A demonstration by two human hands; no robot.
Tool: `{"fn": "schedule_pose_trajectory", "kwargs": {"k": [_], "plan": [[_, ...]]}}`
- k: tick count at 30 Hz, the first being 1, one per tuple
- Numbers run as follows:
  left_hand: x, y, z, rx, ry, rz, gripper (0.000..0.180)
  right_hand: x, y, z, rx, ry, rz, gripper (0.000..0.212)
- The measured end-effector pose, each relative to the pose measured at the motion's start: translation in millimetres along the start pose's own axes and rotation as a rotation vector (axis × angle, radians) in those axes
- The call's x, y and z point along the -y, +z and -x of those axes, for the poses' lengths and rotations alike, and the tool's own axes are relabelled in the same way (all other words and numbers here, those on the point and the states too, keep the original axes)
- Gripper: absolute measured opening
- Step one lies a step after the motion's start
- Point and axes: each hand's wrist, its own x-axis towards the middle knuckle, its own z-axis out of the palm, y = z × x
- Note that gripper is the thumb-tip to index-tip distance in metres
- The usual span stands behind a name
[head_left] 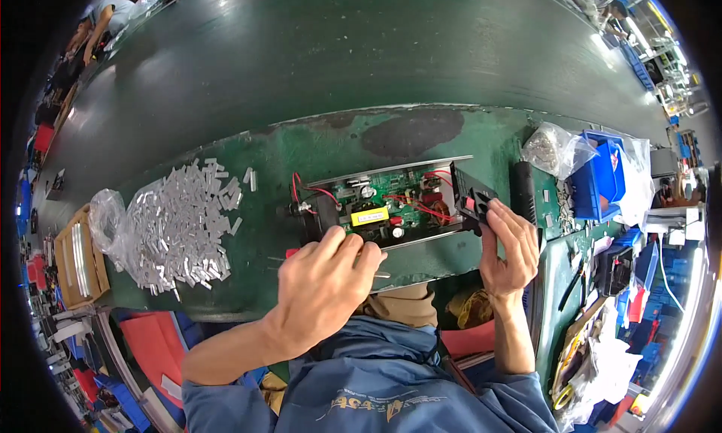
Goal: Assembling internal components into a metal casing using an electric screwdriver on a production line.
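Note:
An opened electronic device, with a green circuit board between two long metal side walls, lies on the bench before me. A yellow-wrapped transformer and red wires show on the board. At its right end, my right hand pinches a tilted black end panel, thumb below and fingers over its edge. My left hand is curled closed by the front left corner, near a black part with red wires. Thin metal ends stick out on both sides of that fist; what it holds is hidden.
A heap of small silvery metal pieces spills from a clear bag on the left, beside a cardboard box. A dark cylindrical tool and blue bins stand right. Beyond the bench runs a wide dark green surface.

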Motion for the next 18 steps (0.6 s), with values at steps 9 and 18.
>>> {"fn": "schedule_pose_trajectory", "kwargs": {"k": [9,18], "plan": [[15,-10,24,-0.158,-0.157,0.12,0.026,-1,12,-5,0.006,0.255,0.021,0.024],[91,-16,75,-0.336,-0.763,0.191,0.009,12,0,53,-0.268,0.533,-0.05,0.032]]}}
